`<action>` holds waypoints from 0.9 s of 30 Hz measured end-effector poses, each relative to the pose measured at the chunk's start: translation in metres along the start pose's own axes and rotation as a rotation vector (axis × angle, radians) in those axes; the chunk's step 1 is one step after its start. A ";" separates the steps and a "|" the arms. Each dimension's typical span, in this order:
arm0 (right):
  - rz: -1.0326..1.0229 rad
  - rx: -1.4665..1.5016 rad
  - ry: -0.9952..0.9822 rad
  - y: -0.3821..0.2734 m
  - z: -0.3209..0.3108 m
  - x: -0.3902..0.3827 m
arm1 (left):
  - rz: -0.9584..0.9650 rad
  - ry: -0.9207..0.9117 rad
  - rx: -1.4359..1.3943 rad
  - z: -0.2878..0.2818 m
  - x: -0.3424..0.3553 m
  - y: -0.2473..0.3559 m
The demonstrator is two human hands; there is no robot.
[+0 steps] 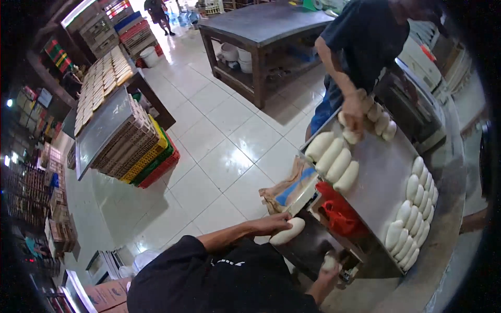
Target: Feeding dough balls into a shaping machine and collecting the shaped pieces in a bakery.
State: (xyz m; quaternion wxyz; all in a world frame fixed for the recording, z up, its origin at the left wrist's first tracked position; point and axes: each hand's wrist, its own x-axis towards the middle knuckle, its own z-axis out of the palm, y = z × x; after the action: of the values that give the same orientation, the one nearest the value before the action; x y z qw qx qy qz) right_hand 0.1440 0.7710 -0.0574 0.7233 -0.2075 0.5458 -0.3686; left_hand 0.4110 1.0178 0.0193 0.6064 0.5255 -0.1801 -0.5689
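Note:
My left hand (pixel 275 224) is closed around one end of a plump, pale dough log (pixel 288 232). This log is over the near edge of a dark, flat surface (pixel 308 242) beside the metal table. Farther right and lower, my right hand (pixel 324 280) grips a small pale lump of dough (pixel 330 261); the fingers are partly hidden. Just beyond my hands, several thick dough logs (pixel 334 161) lie side by side on the metal tabletop (pixel 376 182). Smaller dough rolls (pixel 412 219) sit in close rows along its right edge.
Across the metal table, a co-worker's hand (pixel 353 117) touches dough pieces. A red plastic bag (pixel 336 211) hangs at the table's near side, by a brown paper sack (pixel 287 188). Stacked crates (pixel 141 151) stand left, near a long table of dough pieces (pixel 104 83). A dark table (pixel 261 26) is behind.

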 end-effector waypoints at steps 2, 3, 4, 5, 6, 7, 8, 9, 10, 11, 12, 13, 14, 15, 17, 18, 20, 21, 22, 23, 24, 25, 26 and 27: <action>-0.024 -0.034 -0.004 -0.002 -0.027 -0.043 | 0.041 -0.046 -0.162 -0.003 -0.002 -0.006; 0.020 0.020 -0.061 -0.004 -0.031 -0.064 | 0.073 0.042 -0.146 0.000 0.002 -0.011; 0.023 0.012 -0.100 -0.004 -0.028 -0.083 | 0.053 0.007 -0.219 0.005 0.006 -0.015; 0.027 0.009 -0.190 -0.003 -0.019 -0.101 | -0.004 -0.004 -0.275 0.014 0.012 -0.020; -0.053 -0.074 -0.444 -0.001 0.002 -0.111 | -0.100 -0.112 -0.293 0.022 0.020 -0.022; -0.137 -0.124 -0.711 0.000 0.021 -0.120 | -0.293 -0.058 -0.481 0.039 0.023 -0.026; -0.191 -0.179 -0.910 0.007 0.044 -0.128 | -0.350 -0.144 -0.488 0.050 0.027 -0.026; -0.174 -0.214 -0.952 0.015 0.063 -0.135 | -0.281 -0.212 -0.469 0.062 0.031 -0.025; -0.040 -0.160 -0.735 0.026 0.081 -0.141 | -0.226 -0.301 -0.426 0.071 0.031 -0.022; -0.064 -0.129 -0.661 0.028 0.095 -0.143 | -0.273 -0.243 -0.522 0.072 0.030 -0.017; -0.071 -0.100 -0.671 0.030 0.103 -0.145 | -0.326 -0.262 -0.602 0.072 0.027 -0.012; -0.092 -0.178 -0.631 0.033 0.107 -0.146 | -0.287 -0.234 -0.621 0.067 0.022 -0.007; -0.088 -0.162 -0.715 0.031 0.105 -0.146 | -0.286 -0.244 -0.608 0.060 0.016 -0.002; -0.427 -0.650 -0.669 0.029 0.100 -0.145 | -0.305 -0.275 -0.616 0.052 0.007 0.001; -0.668 -1.102 -0.644 0.019 0.082 -0.139 | -0.285 -0.257 -0.681 0.035 -0.012 0.005; -0.679 -1.096 -0.650 0.017 0.073 -0.131 | -0.265 -0.234 -0.715 0.029 -0.026 0.004; -0.377 -0.431 -0.582 0.007 0.047 -0.114 | -0.294 -0.116 -0.745 0.018 -0.049 0.005; -0.371 -0.454 -0.600 0.009 0.036 -0.101 | -0.280 -0.088 -0.758 0.010 -0.059 0.007; -0.375 -0.427 -0.320 0.012 0.025 -0.086 | -0.279 -0.082 -0.767 0.003 -0.069 0.010; -0.371 -0.397 -0.039 0.018 0.012 -0.070 | -0.255 -0.033 -0.812 -0.004 -0.076 0.013; -0.353 -0.363 0.245 0.024 -0.003 -0.053 | -0.227 0.017 -0.771 -0.012 -0.082 0.018; -0.362 -0.351 0.241 0.031 -0.017 -0.036 | -0.109 -0.050 -0.767 -0.016 -0.088 0.021; -0.208 -0.273 0.274 0.038 -0.031 -0.019 | -0.053 -0.002 -0.733 -0.021 -0.092 0.024; -0.052 -0.197 0.305 0.045 -0.045 -0.005 | -0.031 -0.053 -0.738 -0.024 -0.097 0.026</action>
State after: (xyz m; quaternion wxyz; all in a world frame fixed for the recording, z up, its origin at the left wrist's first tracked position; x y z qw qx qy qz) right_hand 0.1151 0.8082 -0.1003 0.5984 -0.2330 0.6771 -0.3594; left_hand 0.4156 1.1083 0.0688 0.7417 0.2593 0.0296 -0.6179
